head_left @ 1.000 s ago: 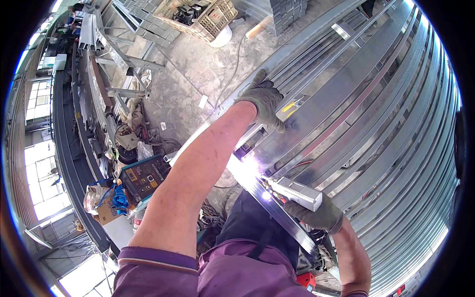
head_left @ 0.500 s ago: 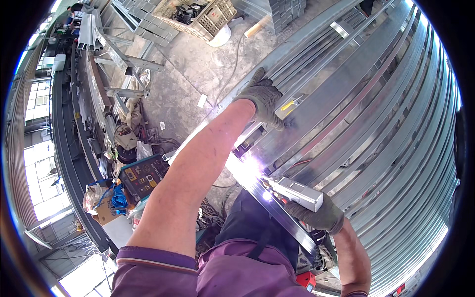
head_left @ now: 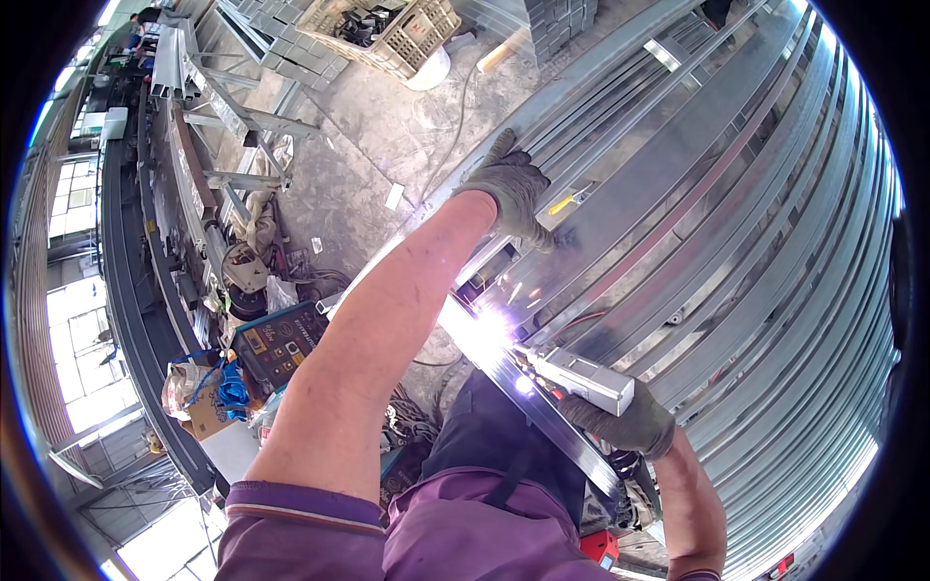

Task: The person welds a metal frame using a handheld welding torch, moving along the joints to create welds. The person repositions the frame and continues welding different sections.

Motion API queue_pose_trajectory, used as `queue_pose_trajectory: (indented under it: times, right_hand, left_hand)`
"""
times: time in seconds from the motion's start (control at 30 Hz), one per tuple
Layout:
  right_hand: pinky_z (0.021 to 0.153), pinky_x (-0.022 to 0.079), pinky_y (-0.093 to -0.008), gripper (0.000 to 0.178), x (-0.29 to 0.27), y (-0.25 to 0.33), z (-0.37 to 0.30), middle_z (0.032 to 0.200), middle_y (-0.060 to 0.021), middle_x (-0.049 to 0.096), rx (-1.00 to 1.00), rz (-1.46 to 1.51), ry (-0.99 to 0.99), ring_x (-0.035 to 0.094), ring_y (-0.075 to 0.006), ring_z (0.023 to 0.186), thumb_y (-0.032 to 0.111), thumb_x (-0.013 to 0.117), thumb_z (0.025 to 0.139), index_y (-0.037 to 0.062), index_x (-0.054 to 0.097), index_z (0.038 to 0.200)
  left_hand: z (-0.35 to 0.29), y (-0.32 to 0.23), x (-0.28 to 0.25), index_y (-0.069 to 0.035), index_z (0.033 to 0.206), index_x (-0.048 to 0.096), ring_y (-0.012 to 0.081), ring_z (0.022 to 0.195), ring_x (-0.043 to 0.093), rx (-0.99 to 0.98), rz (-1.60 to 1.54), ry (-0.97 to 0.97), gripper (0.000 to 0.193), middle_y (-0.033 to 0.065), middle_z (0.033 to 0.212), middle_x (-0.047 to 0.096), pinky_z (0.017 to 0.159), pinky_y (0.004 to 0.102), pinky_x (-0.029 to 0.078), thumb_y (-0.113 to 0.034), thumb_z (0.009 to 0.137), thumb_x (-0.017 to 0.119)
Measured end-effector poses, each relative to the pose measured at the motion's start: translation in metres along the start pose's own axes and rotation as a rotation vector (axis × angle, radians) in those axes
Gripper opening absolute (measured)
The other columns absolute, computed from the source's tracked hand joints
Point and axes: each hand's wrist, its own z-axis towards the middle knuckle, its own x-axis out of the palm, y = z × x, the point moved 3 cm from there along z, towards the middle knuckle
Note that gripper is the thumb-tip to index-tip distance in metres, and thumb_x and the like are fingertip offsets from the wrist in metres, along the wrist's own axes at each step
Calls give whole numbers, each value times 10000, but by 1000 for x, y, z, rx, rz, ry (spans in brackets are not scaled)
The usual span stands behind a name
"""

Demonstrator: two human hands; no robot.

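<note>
My right hand [head_left: 625,421], in a dark grey-green work glove, is closed round a welding torch [head_left: 587,380] with a silver boxy body. The torch tip points left into a glaring white-violet arc [head_left: 494,329], and a few sparks fly above it. Beneath the torch runs a shiny metal bar [head_left: 572,438], slanting past my lap; the glare hides the joint. My left hand [head_left: 509,192], gloved alike, lies with fingers spread across the metal profiles [head_left: 605,126] farther up. A small yellow-handled tool [head_left: 562,205] is just right of it.
Long galvanised metal strips [head_left: 775,320] cover the right side. On the left stand a control box [head_left: 281,347] with knobs, a blue cord bundle [head_left: 232,389] and metal framing [head_left: 232,111]. A plastic crate [head_left: 417,39] of dark parts is at the back. Cables trail over the floor.
The arc keeps burning, and more orange sparks show above it now. My left hand has barely shifted; the torch stays almost in place.
</note>
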Motion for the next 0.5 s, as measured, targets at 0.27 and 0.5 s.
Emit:
queue_pose_trajectory:
  times: [0.27, 0.5]
  right_hand:
    - [992, 656, -317, 501, -2, 6, -5, 1304, -95, 846, -41, -124, -30, 803, -154, 1182, 226, 923, 995, 51, 752, 1432]
    - [996, 648, -331, 542, -4, 4, -8, 1289, -114, 851, -18, -157, -17, 808, -173, 1177, 313, 917, 1004, 69, 750, 1458]
  left_hand:
    - [2, 0, 3, -30, 1439, 713, 354, 1605, 459, 15, 7, -37, 1058, 149, 1505, 697, 1425, 593, 29, -863, 793, 790]
    - [0, -1, 0, -18, 1522, 665, 352, 1658, 402, -2, 14, 15, 1128, 170, 1593, 649, 1432, 585, 12, -867, 789, 786]
